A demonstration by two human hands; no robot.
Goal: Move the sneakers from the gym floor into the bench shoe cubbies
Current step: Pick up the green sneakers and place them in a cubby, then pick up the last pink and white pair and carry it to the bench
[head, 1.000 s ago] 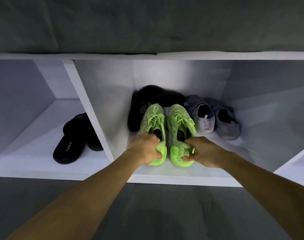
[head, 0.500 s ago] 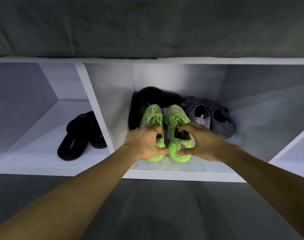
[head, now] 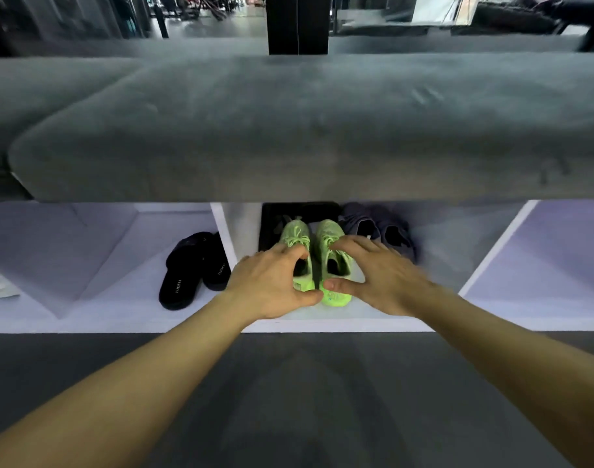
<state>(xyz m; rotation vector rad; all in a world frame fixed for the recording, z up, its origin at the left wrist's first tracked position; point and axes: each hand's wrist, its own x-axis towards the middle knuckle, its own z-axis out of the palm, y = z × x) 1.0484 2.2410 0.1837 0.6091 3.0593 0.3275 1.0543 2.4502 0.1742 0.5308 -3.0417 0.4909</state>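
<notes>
The print on the black slides (head: 192,273) in the left cubby is too small for you to read. Your green sneakers (head: 317,256) stand side by side, toes inward, in the middle cubby (head: 322,324), heels near its front edge. Your left hand (head: 272,287) and right hand (head: 380,276) hover over the heels, fingers loosely spread, gripping nothing. Grey shoes (head: 380,231) sit just right of them, with bare shelf further right. A grey cushion (head: 305,126) overhangs above; dark floor (head: 305,383) lies below.

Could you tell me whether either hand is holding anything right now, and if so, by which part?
Nothing is held: left hand and right hand are open over the green sneakers.
</notes>
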